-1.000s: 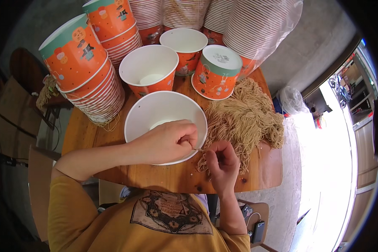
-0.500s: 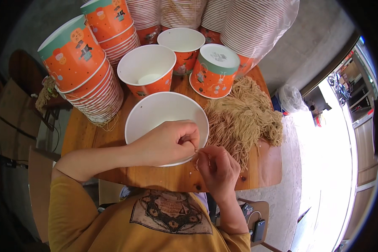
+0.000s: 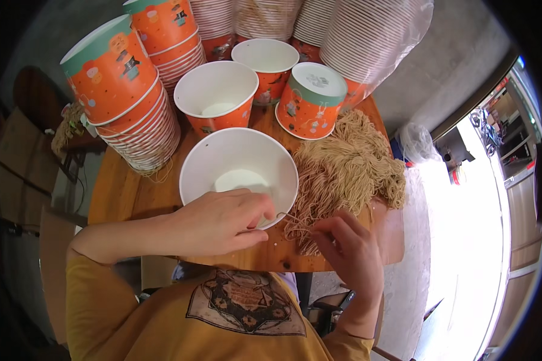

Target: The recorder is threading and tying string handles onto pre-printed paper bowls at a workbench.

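A white-lined paper bucket (image 3: 199,157) stands with its mouth up at the near edge of the wooden table. A thin tan string (image 3: 294,218) runs from its right rim to my right hand (image 3: 350,248). The thumb and forefinger of that hand pinch the string a little to the right of the bucket. My left hand (image 3: 226,222) lies across the bucket's near rim, thumb and fingers apart, holding nothing I can see. Beside the bucket on the right lies a big heap of tan strings (image 3: 355,165), reaching close to my right hand.
Orange and green paper buckets surround the work: a tall nested stack (image 3: 117,72) at left, two upright ones (image 3: 220,96) (image 3: 265,63) behind, and one upside down (image 3: 310,102). Plastic-wrapped stacks (image 3: 373,42) line the back. The wooden table (image 3: 126,192) ends just before my body.
My hands have drawn apart. The right has moved right and down with the string; the left has moved down-left and its fingers have opened. The view has shifted slightly.
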Demonstrator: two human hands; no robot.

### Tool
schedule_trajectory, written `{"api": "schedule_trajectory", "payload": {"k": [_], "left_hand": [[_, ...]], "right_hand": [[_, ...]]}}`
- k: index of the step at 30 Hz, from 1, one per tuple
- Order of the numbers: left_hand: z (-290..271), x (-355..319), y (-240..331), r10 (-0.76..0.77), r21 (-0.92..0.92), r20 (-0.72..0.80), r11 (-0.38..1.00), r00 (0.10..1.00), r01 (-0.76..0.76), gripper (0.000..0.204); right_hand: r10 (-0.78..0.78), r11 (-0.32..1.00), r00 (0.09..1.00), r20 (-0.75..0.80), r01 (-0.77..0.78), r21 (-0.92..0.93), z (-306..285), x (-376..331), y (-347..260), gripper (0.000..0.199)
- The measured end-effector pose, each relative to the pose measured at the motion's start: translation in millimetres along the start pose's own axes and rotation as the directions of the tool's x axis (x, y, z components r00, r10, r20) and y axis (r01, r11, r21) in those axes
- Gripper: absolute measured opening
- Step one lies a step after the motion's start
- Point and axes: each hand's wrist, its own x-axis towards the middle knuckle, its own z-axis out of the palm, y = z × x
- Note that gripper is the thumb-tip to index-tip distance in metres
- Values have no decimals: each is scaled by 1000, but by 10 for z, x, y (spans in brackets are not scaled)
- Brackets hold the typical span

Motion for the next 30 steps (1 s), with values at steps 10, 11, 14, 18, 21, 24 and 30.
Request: {"api": "schedule_trajectory", "payload": {"k": [10, 11, 14, 18, 21, 24, 30], "left_hand": [[18, -432, -154, 311, 410, -352, 899, 883, -153, 13], [28, -447, -168, 229, 312, -391, 944, 892, -106, 11], [23, -422, -102, 35, 148, -443, 988, 896, 34, 10], [125, -295, -162, -9, 164, -541, 980, 841, 116, 12], [127, -258, -181, 17, 215, -542, 969, 840, 119, 12], [132, -244, -241, 68, 264, -552, 960, 831, 97, 12], [37, -346, -271, 43, 212, -461, 975, 886, 63, 12]], "right_hand": [[-336, 938, 941, -37, 338, 83, 444, 701, -126, 9], [-312, 949, 950, -25, 312, 46, 513, 735, -134, 9], [-287, 958, 958, -9, 287, 12, 624, 797, -173, 10], [-246, 969, 969, -24, 245, -27, 689, 823, -226, 11], [-242, 970, 970, -20, 241, -42, 704, 836, -208, 12], [-231, 966, 973, -11, 228, -119, 728, 853, -248, 14], [-121, 918, 993, 9, 115, -380, 761, 1019, -213, 16]]}}
